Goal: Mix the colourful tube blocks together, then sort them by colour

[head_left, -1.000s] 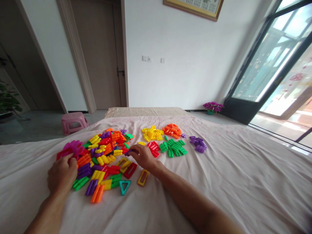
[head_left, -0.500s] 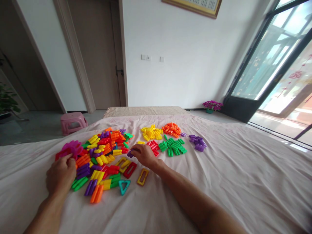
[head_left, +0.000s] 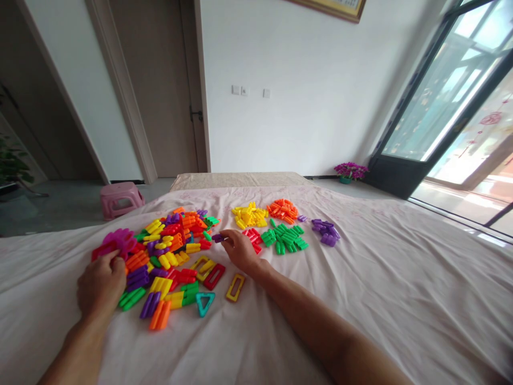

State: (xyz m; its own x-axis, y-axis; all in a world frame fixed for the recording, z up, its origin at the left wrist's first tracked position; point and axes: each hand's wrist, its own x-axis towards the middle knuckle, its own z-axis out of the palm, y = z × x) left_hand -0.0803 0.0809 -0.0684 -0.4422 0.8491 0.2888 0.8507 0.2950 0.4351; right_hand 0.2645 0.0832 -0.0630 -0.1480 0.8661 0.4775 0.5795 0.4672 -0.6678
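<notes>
My right hand (head_left: 241, 251) pinches a purple building block (head_left: 217, 238) between thumb and fingertips, held over the gap between the mixed pile and the sorted heaps. My left hand (head_left: 102, 280) rests at the pile's left edge, fingers curled in, beside a red frame-shaped piece (head_left: 103, 249) and a magenta scalloped piece (head_left: 125, 239). Whether those fingers grip anything is hidden. The mixed pile (head_left: 170, 260) holds orange, yellow, red, green and purple tube-like blocks. Just right of my right hand lie red blocks (head_left: 254, 238), with green blocks (head_left: 286, 238) beyond them.
Further back are yellow blocks (head_left: 250, 215) and orange blocks (head_left: 282, 210); purple blocks (head_left: 326, 232) lie to the right. A teal triangle (head_left: 205, 303), a yellow frame (head_left: 235, 287) and a red frame (head_left: 214, 276) lie nearer me on the pale cloth (head_left: 380, 278). A pink stool (head_left: 122, 200) stands beyond.
My right hand has lifted slightly with the purple block, bringing it up and right, off the pile's edge. My left hand stays in place. The view has tilted a little.
</notes>
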